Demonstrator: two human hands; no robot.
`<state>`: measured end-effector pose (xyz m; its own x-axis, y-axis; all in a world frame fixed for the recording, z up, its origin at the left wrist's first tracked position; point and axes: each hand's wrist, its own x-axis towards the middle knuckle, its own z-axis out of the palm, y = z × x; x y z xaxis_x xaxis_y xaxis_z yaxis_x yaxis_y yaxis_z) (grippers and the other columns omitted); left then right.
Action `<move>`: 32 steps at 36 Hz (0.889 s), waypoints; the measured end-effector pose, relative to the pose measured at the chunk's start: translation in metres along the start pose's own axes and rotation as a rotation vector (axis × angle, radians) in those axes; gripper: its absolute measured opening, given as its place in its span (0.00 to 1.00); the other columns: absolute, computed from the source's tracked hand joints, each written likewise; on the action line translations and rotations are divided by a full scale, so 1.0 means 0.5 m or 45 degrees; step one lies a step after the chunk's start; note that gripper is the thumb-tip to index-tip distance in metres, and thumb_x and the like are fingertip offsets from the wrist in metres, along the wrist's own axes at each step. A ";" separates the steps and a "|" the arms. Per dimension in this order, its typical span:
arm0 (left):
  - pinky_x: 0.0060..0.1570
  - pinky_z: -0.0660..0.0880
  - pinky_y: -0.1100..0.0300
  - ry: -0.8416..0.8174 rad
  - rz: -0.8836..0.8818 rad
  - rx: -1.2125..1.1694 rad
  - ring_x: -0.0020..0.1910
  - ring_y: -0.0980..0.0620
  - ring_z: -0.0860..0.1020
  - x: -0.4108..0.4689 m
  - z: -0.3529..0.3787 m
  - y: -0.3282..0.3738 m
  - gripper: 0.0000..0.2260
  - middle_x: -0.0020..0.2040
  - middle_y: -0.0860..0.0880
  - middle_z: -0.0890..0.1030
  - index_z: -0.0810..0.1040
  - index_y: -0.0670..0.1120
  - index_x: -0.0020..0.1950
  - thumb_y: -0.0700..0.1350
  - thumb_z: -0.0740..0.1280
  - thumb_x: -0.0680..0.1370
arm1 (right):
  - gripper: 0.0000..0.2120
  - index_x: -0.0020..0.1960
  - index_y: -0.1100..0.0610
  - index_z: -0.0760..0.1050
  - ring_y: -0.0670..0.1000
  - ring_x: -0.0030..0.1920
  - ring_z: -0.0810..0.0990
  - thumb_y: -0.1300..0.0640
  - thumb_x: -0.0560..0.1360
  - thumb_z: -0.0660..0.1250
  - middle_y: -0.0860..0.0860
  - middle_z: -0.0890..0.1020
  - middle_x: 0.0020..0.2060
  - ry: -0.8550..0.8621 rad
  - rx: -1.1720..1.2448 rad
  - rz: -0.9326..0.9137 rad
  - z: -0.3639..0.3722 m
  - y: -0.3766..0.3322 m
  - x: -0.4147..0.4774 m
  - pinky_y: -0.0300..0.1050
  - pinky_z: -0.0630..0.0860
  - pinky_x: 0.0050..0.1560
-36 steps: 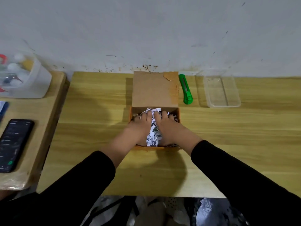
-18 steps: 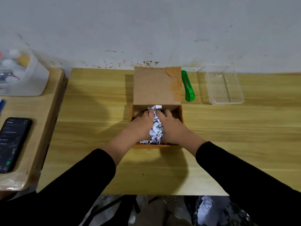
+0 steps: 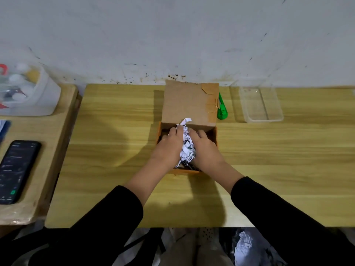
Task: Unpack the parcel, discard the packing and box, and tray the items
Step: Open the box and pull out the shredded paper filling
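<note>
Both hands are inside the open box on the table. The left hand and right hand squeeze the paper between them, fingers curled around it. An empty tray sits right of the box.

open box, shredded paper inside; clear tray right.

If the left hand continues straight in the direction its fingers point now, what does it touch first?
Probably the raised lid flap of the cardboard box. The left hand points away from the person, gathering shredded paper with the right hand. Depth is unclear.
</note>
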<state>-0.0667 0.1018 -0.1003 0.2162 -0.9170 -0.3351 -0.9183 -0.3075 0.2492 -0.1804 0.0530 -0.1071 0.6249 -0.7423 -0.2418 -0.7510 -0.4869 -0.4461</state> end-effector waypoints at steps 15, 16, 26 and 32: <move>0.54 0.73 0.49 0.134 0.128 0.035 0.61 0.38 0.71 -0.028 -0.120 0.051 0.36 0.72 0.40 0.61 0.51 0.42 0.75 0.28 0.62 0.71 | 0.38 0.73 0.53 0.56 0.63 0.54 0.76 0.64 0.68 0.69 0.58 0.67 0.65 0.174 0.164 -0.065 -0.106 -0.009 -0.030 0.51 0.72 0.48; 0.51 0.74 0.49 0.155 0.150 0.031 0.58 0.38 0.73 -0.023 -0.132 0.062 0.35 0.70 0.40 0.63 0.53 0.43 0.74 0.29 0.63 0.71 | 0.38 0.72 0.52 0.57 0.62 0.54 0.75 0.62 0.67 0.71 0.58 0.68 0.64 0.188 0.179 -0.068 -0.125 -0.001 -0.031 0.49 0.72 0.47; 0.43 0.72 0.47 0.018 0.405 -0.086 0.53 0.37 0.75 0.044 -0.080 0.311 0.30 0.61 0.40 0.68 0.58 0.41 0.69 0.39 0.69 0.72 | 0.39 0.67 0.52 0.65 0.57 0.58 0.72 0.45 0.58 0.69 0.56 0.76 0.57 0.164 0.205 0.066 -0.231 0.234 -0.121 0.46 0.71 0.53; 0.57 0.71 0.46 -0.382 0.414 -0.438 0.62 0.38 0.69 0.057 0.048 0.438 0.35 0.67 0.41 0.59 0.54 0.42 0.71 0.40 0.71 0.71 | 0.37 0.67 0.55 0.66 0.49 0.51 0.69 0.54 0.60 0.73 0.58 0.77 0.54 0.102 0.231 0.225 -0.190 0.394 -0.202 0.36 0.64 0.46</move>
<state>-0.2697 0.0142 -0.0772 -0.2100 -0.8814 -0.4231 -0.7499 -0.1325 0.6481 -0.4119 -0.0118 -0.0887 0.4632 -0.8461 -0.2637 -0.7919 -0.2615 -0.5519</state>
